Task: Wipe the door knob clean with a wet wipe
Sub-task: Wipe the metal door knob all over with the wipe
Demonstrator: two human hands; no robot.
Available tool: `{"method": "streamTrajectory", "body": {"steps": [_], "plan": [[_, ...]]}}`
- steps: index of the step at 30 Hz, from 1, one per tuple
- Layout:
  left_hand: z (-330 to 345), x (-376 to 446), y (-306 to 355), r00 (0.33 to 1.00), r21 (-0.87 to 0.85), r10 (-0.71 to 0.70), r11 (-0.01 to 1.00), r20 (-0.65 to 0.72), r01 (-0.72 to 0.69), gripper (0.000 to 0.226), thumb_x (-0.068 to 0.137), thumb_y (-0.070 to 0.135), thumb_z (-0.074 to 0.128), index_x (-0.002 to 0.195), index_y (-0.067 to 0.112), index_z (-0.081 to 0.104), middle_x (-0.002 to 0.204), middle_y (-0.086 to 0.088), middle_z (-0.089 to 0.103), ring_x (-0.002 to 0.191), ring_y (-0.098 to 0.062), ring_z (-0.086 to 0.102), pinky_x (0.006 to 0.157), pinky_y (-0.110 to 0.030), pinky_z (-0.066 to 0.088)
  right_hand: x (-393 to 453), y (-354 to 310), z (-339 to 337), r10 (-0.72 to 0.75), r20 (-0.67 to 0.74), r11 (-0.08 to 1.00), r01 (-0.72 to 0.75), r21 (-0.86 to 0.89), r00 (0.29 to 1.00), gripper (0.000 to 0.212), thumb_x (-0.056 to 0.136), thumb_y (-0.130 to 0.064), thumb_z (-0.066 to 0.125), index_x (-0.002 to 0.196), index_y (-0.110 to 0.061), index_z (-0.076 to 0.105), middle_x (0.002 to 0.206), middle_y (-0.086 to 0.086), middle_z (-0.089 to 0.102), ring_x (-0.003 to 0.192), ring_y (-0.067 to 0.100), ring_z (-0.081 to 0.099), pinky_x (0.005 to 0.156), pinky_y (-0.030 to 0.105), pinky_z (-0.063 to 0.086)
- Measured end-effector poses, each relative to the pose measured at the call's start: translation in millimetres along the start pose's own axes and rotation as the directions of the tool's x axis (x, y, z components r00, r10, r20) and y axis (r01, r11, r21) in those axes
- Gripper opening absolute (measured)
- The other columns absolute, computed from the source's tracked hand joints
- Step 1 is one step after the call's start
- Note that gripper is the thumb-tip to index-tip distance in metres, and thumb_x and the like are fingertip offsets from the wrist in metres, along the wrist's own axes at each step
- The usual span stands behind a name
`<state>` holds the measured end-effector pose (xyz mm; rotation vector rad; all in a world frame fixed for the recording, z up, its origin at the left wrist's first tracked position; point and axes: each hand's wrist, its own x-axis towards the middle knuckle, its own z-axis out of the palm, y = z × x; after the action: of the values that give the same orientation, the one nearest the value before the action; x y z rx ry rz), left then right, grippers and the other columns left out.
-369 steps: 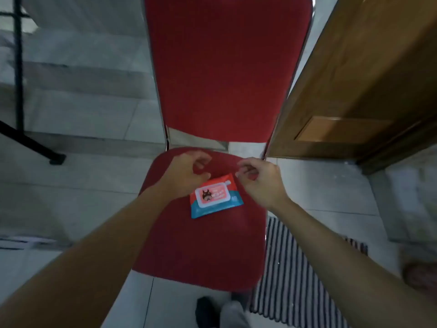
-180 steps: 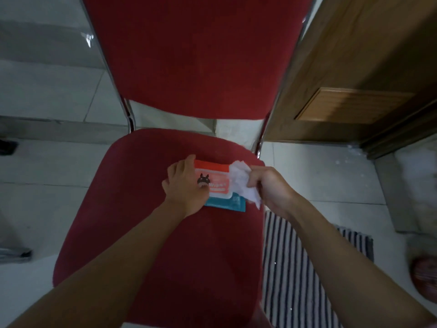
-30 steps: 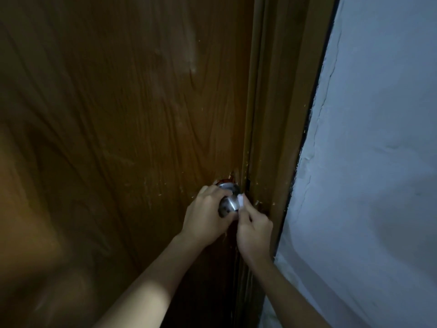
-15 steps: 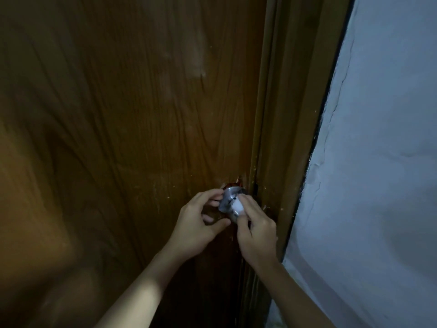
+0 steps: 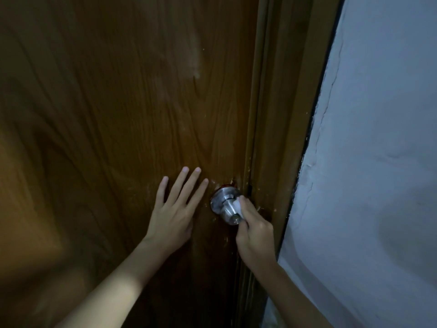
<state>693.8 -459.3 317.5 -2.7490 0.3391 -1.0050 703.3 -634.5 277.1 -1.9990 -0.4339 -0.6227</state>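
Crumpled white wet wipe (image 5: 237, 205) against rounded, brushed-metal door knob (image 5: 225, 205).

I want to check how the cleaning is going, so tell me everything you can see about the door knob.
The door knob is a round, silvery, metal-looking knob on a narrow neck rising from a circular plate, with a small keyhole-like centre. It sits at the right edge of the brown wooden door, beside the frame. The right hand presses a white wet wipe against its right side. The left hand lies flat on the door beside it, not touching it.
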Motion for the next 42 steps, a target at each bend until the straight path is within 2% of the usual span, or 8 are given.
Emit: {"method": "streamTrajectory", "body": {"steps": [6, 10, 14, 25, 29, 34, 39, 42], "plan": [[1.7, -0.9, -6.1, 0.997, 0.097, 0.065, 0.993, 0.041, -0.069, 0.086, 0.061, 0.038, 0.067, 0.139, 0.015, 0.037, 0.149, -0.011, 0.019, 0.141, -0.028, 0.009, 0.111, -0.047, 0.002, -0.7, -6.6, 4.6, -0.082, -0.001, 0.993, 0.082, -0.088, 0.997, 0.047, 0.086, -0.018, 0.034, 0.129, -0.005, 0.046, 0.133, -0.001, 0.046, 0.128, 0.008, 0.036, 0.108, 0.022, 0.027], [2.6, -0.7, -6.7, 0.997, 0.101, 0.065, 0.993, 0.035, -0.068, 0.08, 0.068, 0.041, 0.052, 0.141, 0.016, 0.032, 0.151, -0.01, 0.015, 0.142, -0.02, -0.023, 0.112, -0.045, -0.005, 12.4, -20.5, 2.9, -0.038, 0.064, 0.986, 0.048, -0.162, 0.997, 0.053, 0.087, -0.032, 0.022, 0.116, -0.006, 0.058, 0.121, 0.01, 0.062, 0.115, 0.017, 0.055, 0.097, 0.025, 0.042], [2.4, -1.9, -6.7, 0.997, 0.118, 0.063, 0.991, 0.039, -0.067, 0.084, 0.065, 0.04, 0.058, 0.141, 0.016, 0.03, 0.151, -0.009, 0.014, 0.141, -0.019, -0.025, 0.112, -0.045, -0.005, 1.6, -17.4, 0.1, -0.09, 0.092, 0.98, 0.104, -0.169, 0.992, 0.052, 0.089, -0.032, 0.028, 0.129, -0.005, 0.048, 0.136, 0.013, 0.052, 0.13, 0.014, 0.037, 0.11, 0.031, 0.029], [4.7, -3.4, -7.2, 0.997, 0.17, 0.082, 0.982, 0.002, -0.081, 0.083, 0.065, 0.04, 0.059, 0.141, 0.016, 0.033, 0.151, -0.011, 0.015, 0.142, -0.028, 0.001, 0.111, -0.048, 0.002, 3.7, -21.7, -0.4, 0.037, 0.036, 0.954, -0.024, -0.3, 0.999, 0.046, 0.09, -0.025, 0.036, 0.13, -0.003, 0.045, 0.133, 0.016, 0.054, 0.118, 0.026, 0.056, 0.096, 0.027, 0.039], [3.3, -3.1, -8.5, 0.995, 0.189, 0.099, 0.977, 0.001, -0.098, 0.092, 0.058, 0.035, 0.074, 0.14, 0.016, 0.036, 0.15, -0.012, 0.017, 0.139, -0.03, 0.014, 0.109, -0.05, 0.011, -5.2, -21.1, 6.6, -0.089, 0.055, 0.928, 0.103, -0.357, 0.994, 0.049, 0.086, -0.024, 0.034, 0.126, 0.0, 0.051, 0.129, 0.019, 0.057, 0.12, 0.03, 0.054, 0.098, 0.036, 0.04], [1.9, -4.5, -10.4, 0.994, 0.187, 0.111, 0.976, 0.017, -0.113, 0.092, 0.059, 0.037, 0.072, 0.14, 0.015, 0.035, 0.15, -0.011, 0.016, 0.139, -0.03, 0.013, 0.109, -0.05, 0.011, 5.7, -16.3, 0.9, 0.111, 0.063, 0.964, -0.092, -0.25, 0.992, 0.045, 0.088, -0.026, 0.045, 0.13, -0.01, 0.042, 0.12, 0.014, 0.06, 0.097, 0.023, 0.063, 0.076, 0.029, 0.056], [-0.3, -4.7, -9.2, 0.994, 0.169, 0.109, 0.979, 0.021, -0.111, 0.097, 0.054, 0.036, 0.077, 0.139, 0.015, 0.036, 0.15, -0.011, 0.017, 0.139, -0.03, 0.013, 0.11, -0.05, 0.007, -5.9, -12.5, -3.1, -0.106, 0.089, 0.947, 0.127, -0.295, 0.99, 0.045, 0.09, -0.024, 0.042, 0.128, -0.002, 0.048, 0.131, 0.018, 0.055, 0.121, 0.029, 0.053, 0.099, 0.031, 0.04], [-1.5, -4.9, -8.4, 0.994, 0.162, 0.103, 0.981, 0.026, -0.106, 0.096, 0.055, 0.033, 0.078, 0.139, 0.014, 0.037, 0.15, -0.011, 0.016, 0.139, -0.03, 0.012, 0.109, -0.051, 0.009, 1.3, -20.9, -9.2, 0.102, 0.091, 0.988, -0.09, -0.122, 0.991, 0.043, 0.088, -0.016, 0.056, 0.13, -0.009, 0.047, 0.118, 0.009, 0.063, 0.105, 0.02, 0.061, 0.088, 0.017, 0.045]]}}
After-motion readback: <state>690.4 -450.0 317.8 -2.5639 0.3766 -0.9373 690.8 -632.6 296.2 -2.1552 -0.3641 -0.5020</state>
